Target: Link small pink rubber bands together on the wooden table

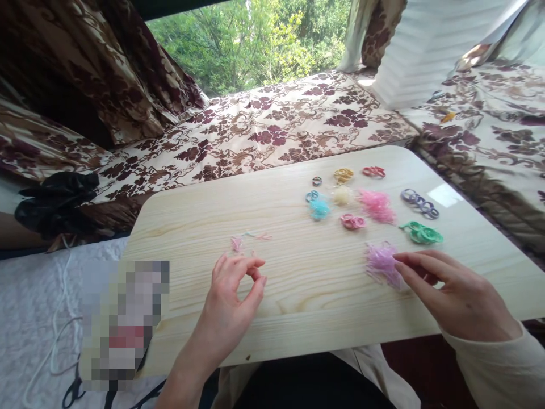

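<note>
A loose pile of translucent purple rubber bands (382,262) lies on the right part of the table. My right hand (457,292) is at its right edge, thumb and forefinger pinched against the purple strands. Over the table's middle, my left hand (234,292) is curled, thumb and fingers meeting in a ring; anything between the tips is too small to make out. Just beyond it lie a few pink bands (237,244) and thin pink and green strands (258,235). Green hair ties (423,233) and pink hair ties (352,221) sit past the purple pile.
Farther back are pink bands (378,205), blue bands (319,209), cream bands (342,196), and yellow (343,175), red (374,171) and greyish-purple hair ties (420,204). A blurred-out object (128,324) covers the wooden table's (191,210) near left corner. Flowered cushions (272,136) border the far side.
</note>
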A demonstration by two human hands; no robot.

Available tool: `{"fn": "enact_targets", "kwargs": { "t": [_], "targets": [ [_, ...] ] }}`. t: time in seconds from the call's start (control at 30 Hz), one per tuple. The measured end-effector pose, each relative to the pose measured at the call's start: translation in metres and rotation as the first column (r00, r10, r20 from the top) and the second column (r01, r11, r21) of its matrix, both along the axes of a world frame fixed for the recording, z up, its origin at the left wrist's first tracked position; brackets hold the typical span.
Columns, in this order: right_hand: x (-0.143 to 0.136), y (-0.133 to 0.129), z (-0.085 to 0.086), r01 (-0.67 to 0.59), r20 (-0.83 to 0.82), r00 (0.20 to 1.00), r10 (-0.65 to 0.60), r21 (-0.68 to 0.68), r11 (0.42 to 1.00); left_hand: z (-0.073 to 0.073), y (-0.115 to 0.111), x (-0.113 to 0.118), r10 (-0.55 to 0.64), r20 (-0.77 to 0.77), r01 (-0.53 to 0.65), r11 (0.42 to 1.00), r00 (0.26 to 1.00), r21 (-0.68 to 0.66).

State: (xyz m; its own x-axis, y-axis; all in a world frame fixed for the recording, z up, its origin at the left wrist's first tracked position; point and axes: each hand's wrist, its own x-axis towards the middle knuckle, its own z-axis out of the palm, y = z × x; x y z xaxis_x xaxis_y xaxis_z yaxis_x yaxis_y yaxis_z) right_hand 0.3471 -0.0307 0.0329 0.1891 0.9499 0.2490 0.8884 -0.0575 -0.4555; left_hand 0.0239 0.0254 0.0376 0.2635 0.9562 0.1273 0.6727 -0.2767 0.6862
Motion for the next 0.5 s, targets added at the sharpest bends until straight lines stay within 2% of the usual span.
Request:
{"fn": "enact_targets", "kwargs": {
  "t": [0.23, 0.37, 0.5],
  "targets": [
    [0.011, -0.007, 0.013, 0.032, 0.012, 0.999, -0.032, -0.002, 0.999, -0.002, 0.004, -0.005, 0.014, 0.020, -0.014, 1.000, 1.000, 0.000],
    [0.004, -0.003, 0.013, -0.134, -0.046, 0.990, 0.132, -0.056, 0.989, -0.001, 0.008, -0.009, 0.051, -0.002, -0.051, 0.998, 0.999, 0.024],
    [-0.034, 0.011, -0.005, -0.315, -0.074, 0.947, 0.313, -0.010, 0.949, 0.004, 0.011, -0.016, 0.110, -0.049, -0.107, 0.993, 0.993, 0.058]
  ]
}}
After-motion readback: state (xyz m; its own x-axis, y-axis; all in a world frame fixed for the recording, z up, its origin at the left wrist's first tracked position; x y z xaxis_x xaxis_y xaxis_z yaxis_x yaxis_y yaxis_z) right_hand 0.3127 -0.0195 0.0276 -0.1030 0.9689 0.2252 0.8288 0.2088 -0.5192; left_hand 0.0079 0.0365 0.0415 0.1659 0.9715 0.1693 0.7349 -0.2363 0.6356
